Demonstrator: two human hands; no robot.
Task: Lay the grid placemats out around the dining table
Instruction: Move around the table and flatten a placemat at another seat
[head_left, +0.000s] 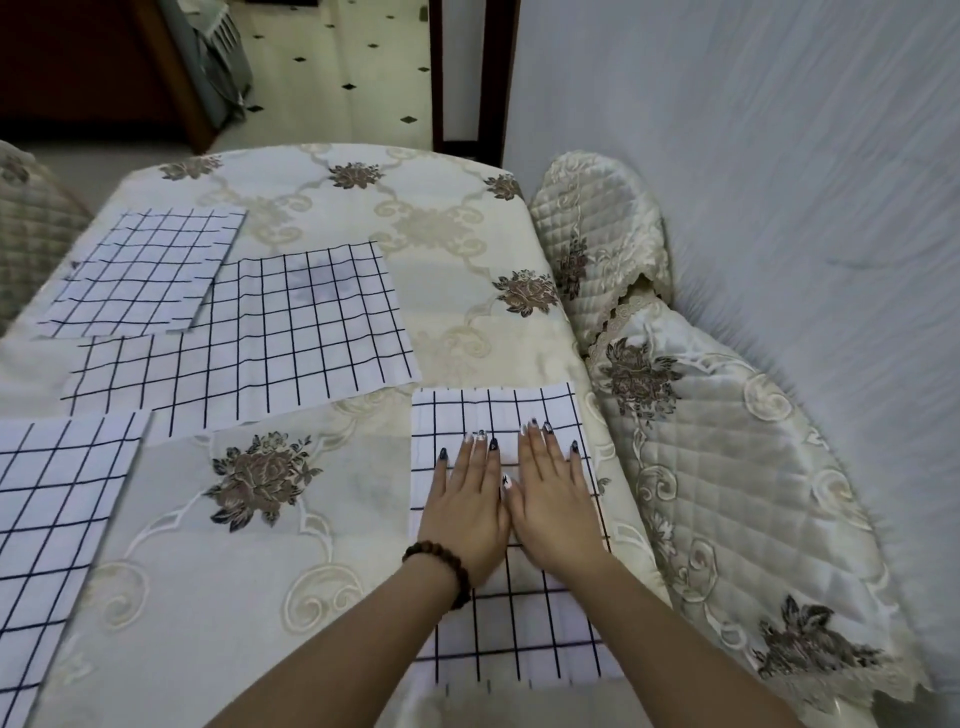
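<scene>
The left hand (464, 512) and right hand (557, 512) lie side by side, fingers straight and flat, pressing a grid placemat (498, 413) that lies along the right edge of the cloth-covered worktop (441, 234), towards its near corner. That mat's right side runs close to the drop beside the quilted chair (727, 467). An outward smoothing push could probably slide it off over that edge.

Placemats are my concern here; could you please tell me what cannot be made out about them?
All in the head view:
Near-left placemat: cut off by the frame's left edge.
Middle placemat: far-left corner hidden under the far placemat.
Right placemat: centre covered by the left hand and right hand, near edge blurred.
</scene>
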